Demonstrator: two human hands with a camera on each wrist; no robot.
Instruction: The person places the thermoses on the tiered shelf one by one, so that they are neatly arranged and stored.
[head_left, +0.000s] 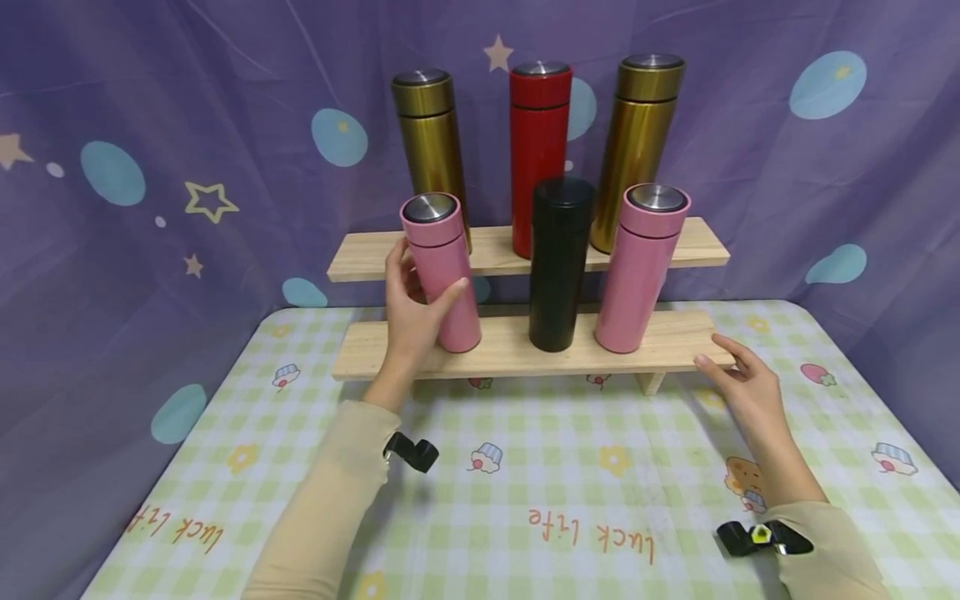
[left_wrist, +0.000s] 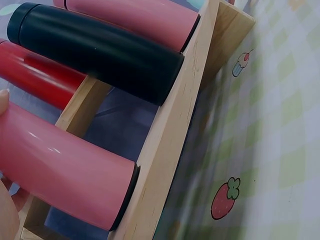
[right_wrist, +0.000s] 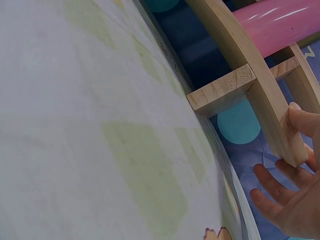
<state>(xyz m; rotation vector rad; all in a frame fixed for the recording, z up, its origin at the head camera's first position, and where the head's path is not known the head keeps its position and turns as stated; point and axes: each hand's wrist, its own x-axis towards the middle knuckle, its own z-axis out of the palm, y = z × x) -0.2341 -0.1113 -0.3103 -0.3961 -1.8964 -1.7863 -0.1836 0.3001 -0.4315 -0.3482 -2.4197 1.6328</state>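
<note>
My left hand (head_left: pixel 411 327) grips a pink thermos (head_left: pixel 450 271) at the left of the lower tier of a wooden shelf (head_left: pixel 506 357). Its thumb lies across the front and the fingers curl behind. In the left wrist view the base of this pink thermos (left_wrist: pixel 75 172) rests on the board. Over at the right end, my right hand (head_left: pixel 752 390) pinches the board; the right wrist view has its thumb on one face of the wooden shelf (right_wrist: pixel 272 112) and fingers around the end. A black thermos (head_left: pixel 558 267) and a second pink thermos (head_left: pixel 643 271) stand upright on the same tier.
On the upper tier behind stand a gold thermos (head_left: pixel 433 142), a red thermos (head_left: pixel 538 150) and another gold thermos (head_left: pixel 641 137). A green checked tablecloth (head_left: pixel 570 467) lies under the shelf. Purple patterned cloth (head_left: pixel 247 75) hangs close behind.
</note>
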